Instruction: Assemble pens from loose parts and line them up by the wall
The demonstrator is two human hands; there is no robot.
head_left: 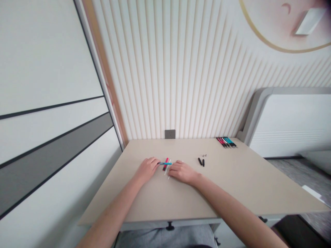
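Observation:
Both my hands rest on a beige table (232, 186) near its middle. My left hand (147, 169) and my right hand (182, 171) each pinch one end of a blue pen (164, 163) held level between them. Just behind the blue pen lies a red pen (166, 164), pointing away from me. Thin white sticks (167, 171), perhaps refills, lie on the table under the pens beside my right hand.
Two black pen parts (201, 162) and two tiny grey bits (204, 155) lie right of my hands. A row of several red, black and teal pens (226, 142) sits at the far right edge. A grey wall socket (170, 134) is behind the table.

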